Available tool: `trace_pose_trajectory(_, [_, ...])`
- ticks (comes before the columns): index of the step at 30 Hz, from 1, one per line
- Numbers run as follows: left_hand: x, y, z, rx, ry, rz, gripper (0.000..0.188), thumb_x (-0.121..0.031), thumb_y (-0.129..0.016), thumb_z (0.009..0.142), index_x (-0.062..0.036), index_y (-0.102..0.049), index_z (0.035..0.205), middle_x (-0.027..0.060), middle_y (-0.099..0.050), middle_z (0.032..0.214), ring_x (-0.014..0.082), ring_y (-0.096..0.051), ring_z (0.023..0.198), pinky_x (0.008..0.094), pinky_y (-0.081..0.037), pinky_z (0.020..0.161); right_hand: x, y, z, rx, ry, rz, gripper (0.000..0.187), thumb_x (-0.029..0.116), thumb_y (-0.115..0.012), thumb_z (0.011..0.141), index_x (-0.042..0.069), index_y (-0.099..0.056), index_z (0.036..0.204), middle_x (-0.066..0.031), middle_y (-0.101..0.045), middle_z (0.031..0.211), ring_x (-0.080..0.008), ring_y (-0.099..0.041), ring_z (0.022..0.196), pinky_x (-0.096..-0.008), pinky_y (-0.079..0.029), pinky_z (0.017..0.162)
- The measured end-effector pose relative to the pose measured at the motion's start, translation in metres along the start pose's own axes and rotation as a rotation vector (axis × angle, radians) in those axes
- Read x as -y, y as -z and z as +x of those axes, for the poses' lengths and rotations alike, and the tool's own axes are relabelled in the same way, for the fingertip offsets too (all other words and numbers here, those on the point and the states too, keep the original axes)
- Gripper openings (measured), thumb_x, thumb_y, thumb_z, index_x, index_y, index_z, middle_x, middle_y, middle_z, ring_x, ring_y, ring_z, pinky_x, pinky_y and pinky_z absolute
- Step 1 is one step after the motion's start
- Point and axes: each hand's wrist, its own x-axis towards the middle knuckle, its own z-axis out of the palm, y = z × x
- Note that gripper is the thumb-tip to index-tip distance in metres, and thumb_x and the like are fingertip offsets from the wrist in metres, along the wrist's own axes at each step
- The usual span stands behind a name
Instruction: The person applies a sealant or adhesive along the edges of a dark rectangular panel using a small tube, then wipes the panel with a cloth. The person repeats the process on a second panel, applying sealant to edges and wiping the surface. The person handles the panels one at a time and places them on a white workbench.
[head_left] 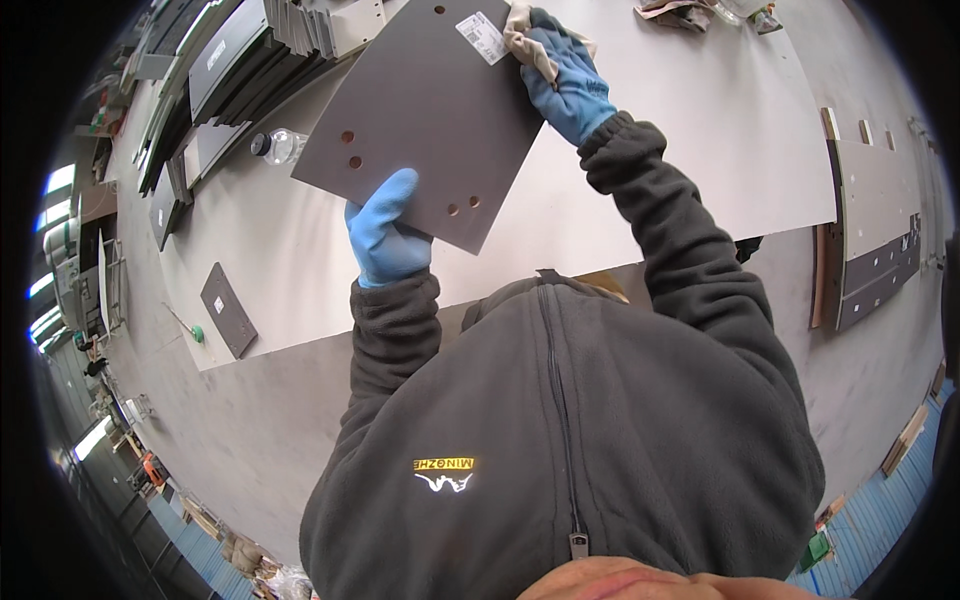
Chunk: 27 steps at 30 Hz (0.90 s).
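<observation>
A dark grey rectangular panel [425, 125] with several round holes and a white label [482, 38] is held up at a tilt over the white tabletop [690, 150]. My left hand [388, 232], in a blue glove, grips its near left edge with the thumb lying on the face. At the far right edge, my right hand [568, 88], also blue-gloved, is closed round a beige cloth [528, 42] that touches the panel's edge. Left of the panel lies a clear plastic bottle [287, 147] with a black cap.
Stacked dark panels [230, 60] fill the far left of the table. A small dark panel [229, 310] lies at the near left corner beside a thin tool with a green end [197, 333]. More panels [878, 220] are stacked to the right, off the table.
</observation>
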Motion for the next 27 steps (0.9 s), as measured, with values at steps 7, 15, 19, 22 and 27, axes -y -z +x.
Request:
trace_pose_trajectory(7, [-0.003, -0.001, 0.03, -0.129, 0.054, -0.097, 0.02, -0.009, -0.063, 0.097, 0.0026, -0.067, 0.113, 0.0091, -0.068, 0.106, 0.021, -0.068, 0.093, 0.0336, -0.057, 0.087, 0.097, -0.048, -0.122, 0.397, 0.157, 0.216, 0.048, 0.021, -0.066, 0.094, 0.005, -0.059, 0.138, -0.0128, -0.054, 0.152, -0.0257, -0.049, 0.144, -0.0434, -0.031, 0.124])
trace_pose_trajectory(15, [-0.003, 0.0, 0.001, -0.056, 0.022, -0.138, 0.035, -0.01, -0.063, 0.096, 0.0029, -0.061, 0.128, 0.0145, -0.068, 0.122, 0.0276, -0.066, 0.113, 0.0421, -0.052, 0.103, -0.049, -0.011, -0.058, 0.048, -0.094, -0.053, 0.02, 0.011, -0.059, 0.1, 0.008, -0.066, 0.119, -0.0109, -0.067, 0.114, -0.0292, -0.065, 0.111, -0.0396, -0.051, 0.098])
trace_pose_trajectory(19, [0.001, 0.01, 0.021, -0.113, 0.004, -0.042, 0.037, -0.015, -0.063, 0.097, 0.0029, -0.06, 0.13, 0.0125, -0.068, 0.115, 0.0241, -0.067, 0.106, 0.0375, -0.053, 0.098, 0.065, -0.017, -0.081, 0.204, 0.233, 0.147, 0.034, 0.014, -0.064, 0.095, 0.009, -0.066, 0.128, -0.0111, -0.067, 0.125, -0.0287, -0.064, 0.12, -0.0435, -0.042, 0.114])
trace_pose_trajectory(22, [0.002, 0.018, 0.027, -0.006, 0.188, -0.203, 0.029, -0.013, -0.062, 0.097, 0.0034, -0.064, 0.121, 0.0103, -0.068, 0.112, 0.0229, -0.066, 0.104, 0.0372, -0.053, 0.097, 0.1, -0.01, -0.068, 0.258, 0.174, 0.257, 0.042, 0.011, -0.069, 0.092, 0.005, -0.064, 0.133, -0.012, -0.066, 0.132, -0.0284, -0.064, 0.122, -0.0431, -0.038, 0.119])
trace_pose_trajectory(27, [-0.01, 0.019, -0.012, 0.138, 0.035, -0.15, 0.046, -0.008, -0.06, 0.094, 0.001, -0.053, 0.14, 0.0151, -0.064, 0.131, 0.0307, -0.065, 0.118, 0.0469, -0.052, 0.104, -0.007, 0.012, -0.018, 0.095, 0.043, 0.232, 0.017, 0.014, -0.061, 0.102, 0.002, -0.063, 0.114, -0.0072, -0.066, 0.112, -0.0177, -0.065, 0.103, -0.0318, -0.051, 0.097])
